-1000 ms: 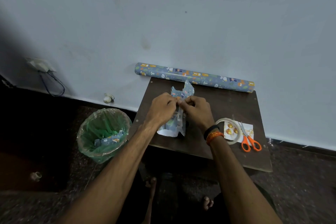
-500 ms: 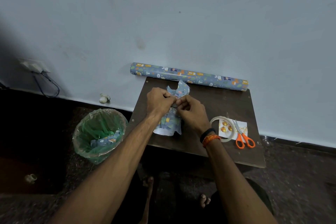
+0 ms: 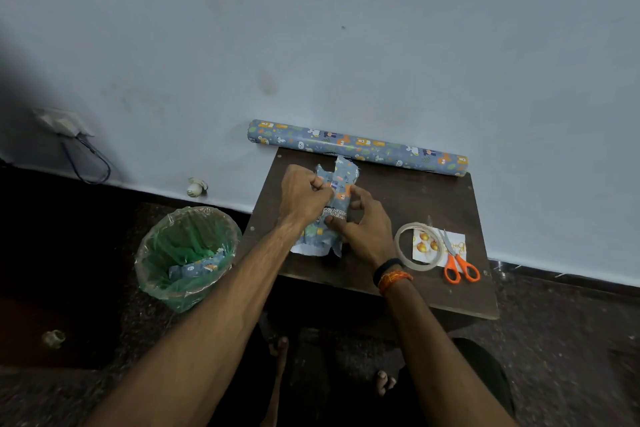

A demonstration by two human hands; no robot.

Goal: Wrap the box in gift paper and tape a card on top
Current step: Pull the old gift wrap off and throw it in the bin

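Pale blue wall behind; dark speckled floor below. Socket with looped cable low on wall at left. Small dark-brown table pushed against wall.

On table: paper roll along far edge, touching wall, left end overhanging table corner. Tape ring at right, lying partly over card. Orange-handled scissors across card, blades pointing away, handles near.

Box mid-table, loosely sheathed in blue patterned paper; paper ends stick out past it at far and near sides, white underside showing at near edge. Patterned band of box visible through gap in paper between hands.

Left hand curled, fingers pinching paper edge at upper left of box. Right hand grasping box from right, thumb across near part, fingers bent around far side. Black band and orange thread on right wrist.

Bin on floor left of table, lined with green bag; scrap of same blue paper inside.

Box mostly hidden by paper and hands; shape not fully readable. Card print too small to read. Bare toes visible under table; small pale object at wall base, identity unclear.
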